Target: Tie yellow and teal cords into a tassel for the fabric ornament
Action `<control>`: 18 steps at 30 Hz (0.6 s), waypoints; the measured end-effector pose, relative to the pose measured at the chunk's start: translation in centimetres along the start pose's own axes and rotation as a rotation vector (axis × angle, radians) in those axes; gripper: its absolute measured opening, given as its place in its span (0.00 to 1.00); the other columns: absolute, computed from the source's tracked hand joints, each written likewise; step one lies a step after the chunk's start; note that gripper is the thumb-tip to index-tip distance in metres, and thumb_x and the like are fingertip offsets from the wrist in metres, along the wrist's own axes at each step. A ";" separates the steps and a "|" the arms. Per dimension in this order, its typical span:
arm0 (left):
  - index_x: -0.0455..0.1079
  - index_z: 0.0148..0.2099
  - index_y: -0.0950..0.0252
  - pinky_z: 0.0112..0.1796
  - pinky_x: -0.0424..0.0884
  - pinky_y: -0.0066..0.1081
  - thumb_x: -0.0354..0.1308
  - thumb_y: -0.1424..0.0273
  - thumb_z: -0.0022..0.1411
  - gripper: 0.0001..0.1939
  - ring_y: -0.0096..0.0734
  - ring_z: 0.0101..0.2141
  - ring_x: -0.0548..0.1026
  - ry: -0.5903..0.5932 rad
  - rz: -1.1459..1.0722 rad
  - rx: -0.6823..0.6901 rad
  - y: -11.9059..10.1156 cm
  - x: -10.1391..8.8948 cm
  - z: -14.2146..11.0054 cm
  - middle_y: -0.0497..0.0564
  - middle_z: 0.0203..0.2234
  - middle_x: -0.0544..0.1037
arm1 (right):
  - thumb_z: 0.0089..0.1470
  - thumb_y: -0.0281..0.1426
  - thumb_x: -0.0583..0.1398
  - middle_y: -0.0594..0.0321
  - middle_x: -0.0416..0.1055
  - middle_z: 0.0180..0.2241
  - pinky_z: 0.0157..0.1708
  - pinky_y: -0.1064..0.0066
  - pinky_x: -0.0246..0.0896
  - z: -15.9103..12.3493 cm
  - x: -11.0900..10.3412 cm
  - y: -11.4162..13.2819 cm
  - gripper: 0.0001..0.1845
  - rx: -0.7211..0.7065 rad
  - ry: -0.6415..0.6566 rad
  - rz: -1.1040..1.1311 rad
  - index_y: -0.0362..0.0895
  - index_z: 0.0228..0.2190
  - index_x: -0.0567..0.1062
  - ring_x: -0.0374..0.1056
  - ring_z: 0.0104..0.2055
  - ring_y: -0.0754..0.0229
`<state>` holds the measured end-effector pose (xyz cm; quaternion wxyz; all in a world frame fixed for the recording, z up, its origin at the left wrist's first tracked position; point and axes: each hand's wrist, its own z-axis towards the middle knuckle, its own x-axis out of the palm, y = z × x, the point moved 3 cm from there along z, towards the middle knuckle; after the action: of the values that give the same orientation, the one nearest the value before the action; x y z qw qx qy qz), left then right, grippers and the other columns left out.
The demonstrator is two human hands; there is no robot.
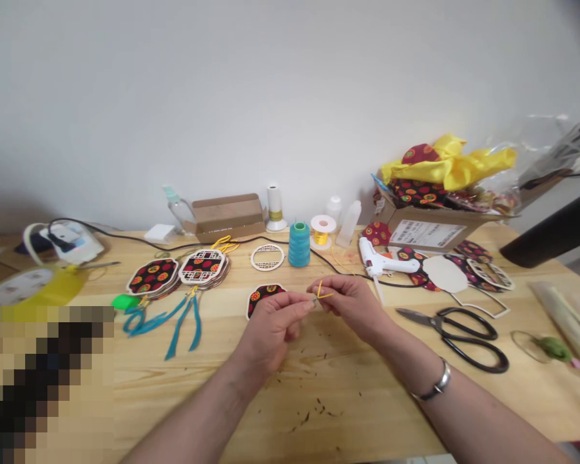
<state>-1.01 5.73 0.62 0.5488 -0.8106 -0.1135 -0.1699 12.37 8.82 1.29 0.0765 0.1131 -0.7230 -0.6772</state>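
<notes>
Holding, head view: one yellow cord (324,296) between my two hands, above the worktop (367,406). Left hand (276,320): thumb and fingers pinched at the cord's lower end. Right hand (350,303): fingers closed on it alongside. Counted: one floral panel (260,296) partly behind my left hand, one teal thread cone (299,249), one glue gun (384,263), one pair of scissors (435,323), two panel stacks (202,267).

Soft light, smeared edges

Diffuse light brightens the wall (270,96) and counter (222,403) with soft shadows; my bracelet (439,383) glints at four o'clock. Edges stretch and blur near three, darken at two, and coarse pixels mask eight o'clock.
</notes>
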 end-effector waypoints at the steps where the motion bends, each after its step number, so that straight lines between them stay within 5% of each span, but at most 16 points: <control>1: 0.73 0.24 0.69 0.17 0.43 0.23 0.65 0.70 0.42 0.07 0.13 0.14 0.50 0.021 0.015 -0.021 0.0 0.1 -0.1 0.41 0.12 0.61 | 0.45 0.33 0.61 0.70 0.61 0.15 0.17 0.77 0.44 0.0 0.0 0.0 0.08 0.011 0.006 0.025 0.39 0.23 0.76 0.52 0.17 0.71; 8: 0.71 0.22 0.68 0.17 0.43 0.23 0.65 0.71 0.41 0.06 0.14 0.14 0.51 0.078 0.072 -0.107 0.2 0.3 -0.2 0.41 0.13 0.62 | 0.40 0.33 0.64 0.66 0.68 0.18 0.20 0.76 0.52 0.0 -0.2 0.4 0.08 0.013 0.021 0.078 0.40 0.21 0.76 0.57 0.19 0.70; 13: 0.72 0.23 0.68 0.17 0.45 0.23 0.65 0.69 0.42 0.08 0.15 0.14 0.52 -0.082 0.160 0.008 0.1 -0.3 0.0 0.42 0.13 0.64 | 0.45 0.32 0.61 0.62 0.73 0.23 0.25 0.73 0.57 -0.4 -1.0 1.3 0.07 -0.206 -0.058 -0.199 0.41 0.24 0.76 0.63 0.24 0.65; 18: 0.71 0.26 0.69 0.16 0.42 0.22 0.65 0.69 0.42 0.09 0.13 0.13 0.49 -0.176 0.016 0.039 0.0 -0.7 0.3 0.38 0.10 0.57 | 0.51 0.30 0.57 0.62 0.72 0.23 0.25 0.73 0.56 -1.5 -0.6 2.1 0.07 -0.456 -0.080 -0.528 0.42 0.27 0.75 0.63 0.24 0.66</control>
<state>-1.64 6.01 0.27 0.5536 -0.8125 -0.1582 -0.0913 13.24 7.69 3.50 -0.1063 0.2495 -0.5014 -0.8216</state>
